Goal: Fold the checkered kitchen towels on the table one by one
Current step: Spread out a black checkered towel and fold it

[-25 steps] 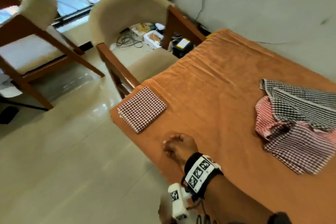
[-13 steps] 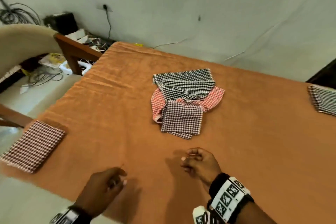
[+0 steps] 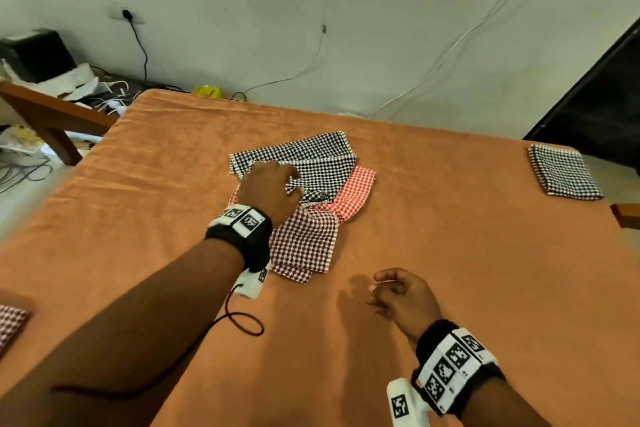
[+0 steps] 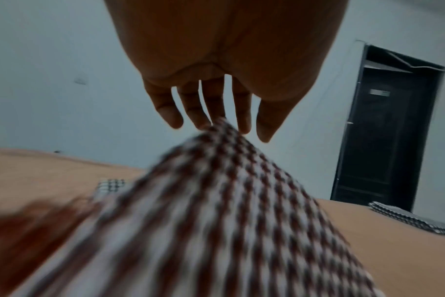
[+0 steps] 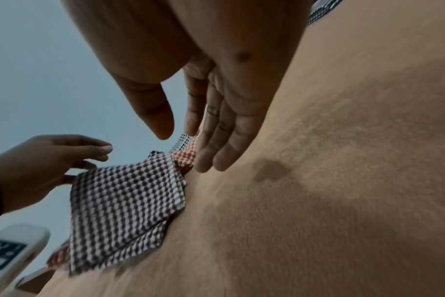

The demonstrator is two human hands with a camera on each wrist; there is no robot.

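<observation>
A loose pile of checkered towels lies mid-table: a black-and-white towel (image 3: 311, 156) at the back, a red-and-white towel (image 3: 353, 194) to the right, and a maroon-and-white towel (image 3: 304, 243) (image 5: 125, 203) in front. My left hand (image 3: 292, 184) (image 4: 216, 128) reaches over the pile with straight, spread fingers, its fingertips at the black-and-white towel where the cloth bunches. Whether they touch it I cannot tell. My right hand (image 3: 377, 288) (image 5: 186, 148) hovers just above the orange table cover (image 3: 450, 253), in front of the pile, relaxed and holding nothing.
A folded black-and-white towel (image 3: 562, 172) sits at the far right corner. A folded maroon towel (image 3: 8, 326) lies at the left edge. A wooden chair arm (image 3: 52, 118) and cables are off the table's left; a dark door (image 3: 595, 107) stands at right.
The view has swung right from the folded maroon towel to the pile. My left hand moved forward from the front edge onto the pile. The right hand stayed in front of it.
</observation>
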